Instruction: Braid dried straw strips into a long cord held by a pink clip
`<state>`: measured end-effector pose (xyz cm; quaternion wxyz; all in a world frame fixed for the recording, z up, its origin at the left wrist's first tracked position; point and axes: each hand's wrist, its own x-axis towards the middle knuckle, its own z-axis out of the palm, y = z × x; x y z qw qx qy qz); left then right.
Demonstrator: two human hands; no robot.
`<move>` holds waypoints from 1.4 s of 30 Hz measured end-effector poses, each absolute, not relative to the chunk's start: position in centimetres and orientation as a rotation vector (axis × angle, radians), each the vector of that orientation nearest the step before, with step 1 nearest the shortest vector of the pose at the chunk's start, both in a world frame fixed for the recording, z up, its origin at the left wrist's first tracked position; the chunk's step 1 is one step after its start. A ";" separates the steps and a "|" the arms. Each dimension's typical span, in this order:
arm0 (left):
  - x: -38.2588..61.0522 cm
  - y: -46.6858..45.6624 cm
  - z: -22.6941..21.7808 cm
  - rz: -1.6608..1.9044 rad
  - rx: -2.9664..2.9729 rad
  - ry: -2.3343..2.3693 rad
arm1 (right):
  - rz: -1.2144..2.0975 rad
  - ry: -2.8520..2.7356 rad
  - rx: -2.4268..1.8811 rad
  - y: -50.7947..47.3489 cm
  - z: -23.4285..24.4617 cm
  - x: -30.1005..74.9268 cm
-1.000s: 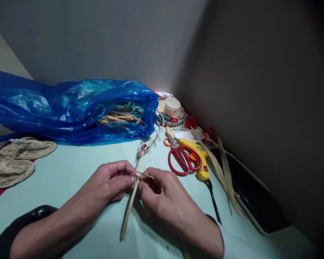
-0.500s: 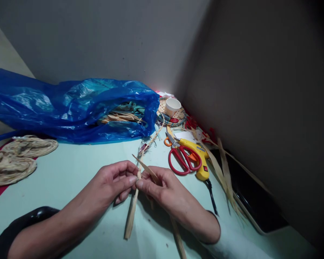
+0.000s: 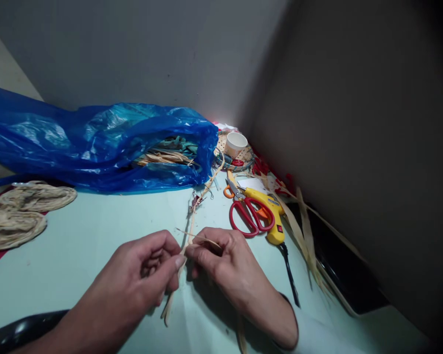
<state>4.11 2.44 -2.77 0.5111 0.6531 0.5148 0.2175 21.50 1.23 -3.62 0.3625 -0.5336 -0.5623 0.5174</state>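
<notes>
A thin braid of pale dried plant strips (image 3: 193,223) runs from the back of the table toward me, between my hands. My right hand (image 3: 232,263) is closed in a pinch on the braid, with a narrow strip (image 3: 208,241) lying across its index finger. My left hand (image 3: 140,278) pinches the braid just below that, thumb and forefinger together, other fingers curled. Loose strip ends (image 3: 168,312) hang down beside the left hand's fingers. Another strip (image 3: 240,334) trails under my right wrist. A small clip (image 3: 195,200) sits by the far part of the braid.
A blue plastic bag (image 3: 96,147) of dried strips lies at the back. Woven soles (image 3: 15,228) rest at left. On the right are red-handled scissors (image 3: 253,221), a yellow glue gun (image 3: 276,231), loose strips (image 3: 310,246) and a black flat object (image 3: 347,265). A white cup (image 3: 237,142) stands behind.
My left hand has turned and drawn slightly down and left, its fingers more curled. The strip across my right forefinger is lower and flatter, and the hanging ends have shifted left.
</notes>
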 end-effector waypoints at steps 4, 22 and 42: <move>3.8 0.6 -3.9 0.709 2.194 1.251 | 1.320 -1.418 -1.248 1.1 -3.6 21.3; 3.3 0.4 -4.5 0.923 2.901 0.905 | 1.503 -1.365 -1.223 1.1 -4.2 21.0; 3.4 4.3 -3.8 0.545 1.285 1.089 | 1.202 -1.740 -1.418 0.2 -2.9 21.5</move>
